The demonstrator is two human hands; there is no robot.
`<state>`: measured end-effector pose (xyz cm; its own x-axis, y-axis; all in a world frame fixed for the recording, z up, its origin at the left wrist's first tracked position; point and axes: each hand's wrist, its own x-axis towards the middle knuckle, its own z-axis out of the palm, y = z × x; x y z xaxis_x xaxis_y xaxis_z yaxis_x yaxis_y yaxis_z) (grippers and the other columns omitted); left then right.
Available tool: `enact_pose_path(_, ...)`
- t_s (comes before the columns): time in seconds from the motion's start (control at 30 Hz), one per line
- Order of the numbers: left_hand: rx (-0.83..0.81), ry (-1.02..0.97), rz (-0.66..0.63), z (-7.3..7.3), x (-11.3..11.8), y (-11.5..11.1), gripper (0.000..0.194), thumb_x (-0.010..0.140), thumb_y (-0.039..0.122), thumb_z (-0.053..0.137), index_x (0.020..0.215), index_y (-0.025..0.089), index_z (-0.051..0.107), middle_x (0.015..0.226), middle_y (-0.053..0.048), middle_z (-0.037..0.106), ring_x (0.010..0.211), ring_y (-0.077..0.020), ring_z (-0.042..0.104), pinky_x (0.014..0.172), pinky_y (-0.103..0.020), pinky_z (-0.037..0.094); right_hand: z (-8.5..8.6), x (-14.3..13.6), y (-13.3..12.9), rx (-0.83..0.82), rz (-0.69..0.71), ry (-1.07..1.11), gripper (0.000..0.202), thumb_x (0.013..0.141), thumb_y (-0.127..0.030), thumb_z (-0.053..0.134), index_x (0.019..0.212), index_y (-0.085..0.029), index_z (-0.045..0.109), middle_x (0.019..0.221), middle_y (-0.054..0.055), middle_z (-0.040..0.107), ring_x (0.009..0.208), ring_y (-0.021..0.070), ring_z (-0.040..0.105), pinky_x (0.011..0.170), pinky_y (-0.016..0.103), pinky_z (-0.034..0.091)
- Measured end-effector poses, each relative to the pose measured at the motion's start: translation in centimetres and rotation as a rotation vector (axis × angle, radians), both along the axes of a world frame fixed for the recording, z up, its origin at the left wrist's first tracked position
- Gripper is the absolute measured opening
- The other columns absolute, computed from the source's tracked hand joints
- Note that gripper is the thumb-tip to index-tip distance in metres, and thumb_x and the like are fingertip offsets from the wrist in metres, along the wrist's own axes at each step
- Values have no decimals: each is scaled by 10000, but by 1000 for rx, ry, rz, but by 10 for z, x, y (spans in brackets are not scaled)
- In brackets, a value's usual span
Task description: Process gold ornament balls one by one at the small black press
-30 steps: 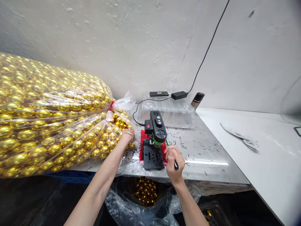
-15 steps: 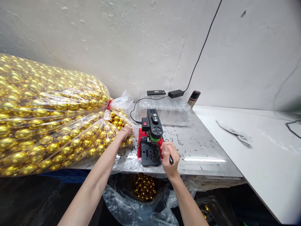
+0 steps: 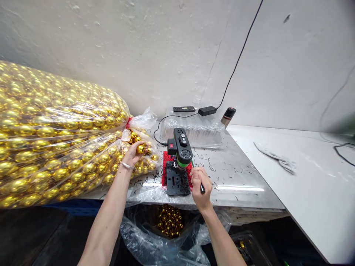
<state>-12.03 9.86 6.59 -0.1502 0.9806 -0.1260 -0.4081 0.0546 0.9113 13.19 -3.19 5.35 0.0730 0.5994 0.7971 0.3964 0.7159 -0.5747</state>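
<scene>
My left hand point(image 3: 133, 153) is closed on a shiny gold ball point(image 3: 141, 148) at the open mouth of a big clear plastic bag point(image 3: 83, 133) full of such balls. A red tie point(image 3: 128, 123) gathers the bag just above it. My right hand point(image 3: 202, 186) wraps round the black-tipped lever handle point(image 3: 202, 188) of a small bench press point(image 3: 183, 146), black with a green band. The press has a slotted black base plate point(image 3: 178, 181) and stands on a red cloth point(image 3: 165, 168).
Behind the press, a clear plastic tray point(image 3: 194, 129) carries a black power adapter point(image 3: 208, 111) and a flat black box point(image 3: 184, 109). A spray can point(image 3: 228, 116) leans nearby. Gloves point(image 3: 274, 156) lie to the right. Below the edge, a lined bin holds gold balls point(image 3: 170, 221).
My left hand has drawn back leftward out of the bag's mouth, and a gold ball now shows in its fingers. My right hand stays on the lever handle.
</scene>
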Motion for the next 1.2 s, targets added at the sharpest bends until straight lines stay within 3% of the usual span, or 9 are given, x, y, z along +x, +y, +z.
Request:
enact_pose_path(0.1,-110,-202,-34,6,-2,-30,75,866,120,505,848,145,574,753,-47,628,569,-84,557,438,-140,471,1,0,-1,-5,-5,-2,279,910,-97,372,656,-202,419,694,8,492,690,129,505,611,276,391)
enact_pose_path(0.23,-184,-445,-82,3,16,-72,133,917,188,483,886,110,586,837,-92,656,514,-50,524,411,-123,459,3,-1,-2,-11,-22,-7,286,911,-98,375,648,-202,420,696,10,496,686,129,504,609,278,386)
enact_pose_path(0.43,-304,-458,-150,-28,57,-109,153,828,278,668,871,140,617,746,-21,620,540,-58,538,435,-137,454,2,0,-2,-15,-17,3,292,911,-111,377,638,-205,424,679,8,495,690,136,513,625,289,396)
enact_pose_path(0.6,-298,-192,-197,-62,81,-111,283,713,408,756,803,159,656,765,-26,647,574,-90,548,512,-203,473,8,2,0,-31,-19,-17,298,915,-130,372,633,-205,430,674,15,503,683,138,513,617,293,393)
enact_pose_path(0.73,-254,-8,-206,-74,94,-107,394,553,380,845,852,161,710,831,-35,690,593,-86,547,543,-203,458,22,2,5,-16,-30,-15,302,914,-125,388,625,-207,421,636,1,486,646,128,504,601,285,387)
enact_pose_path(0.87,-166,244,-213,-81,106,-101,456,577,372,817,958,141,724,826,-44,710,641,-117,588,586,-226,476,31,2,7,1,-39,-27,305,912,-126,400,618,-208,423,606,-5,469,618,127,486,596,289,381)
enact_pose_path(0.97,-79,530,-230,-84,111,-97,409,675,307,747,1050,151,706,932,-63,730,799,-181,649,743,-293,513,31,3,6,-9,-44,-62,295,913,-136,392,630,-207,438,612,3,479,621,130,482,582,286,378)
enact_pose_path(1.07,38,881,-260,-81,112,-94,377,746,281,691,1108,178,686,1071,-83,710,989,-224,642,908,-333,471,28,4,4,-19,-44,-91,279,912,-144,389,648,-205,454,627,9,500,634,132,495,585,283,389)
enact_pose_path(1.2,89,1210,-353,-73,115,-94,393,808,304,639,1177,169,648,1112,-109,685,1036,-244,632,915,-330,462,25,6,3,-25,-37,-99,265,914,-139,381,670,-202,463,653,15,515,651,131,507,593,279,400)
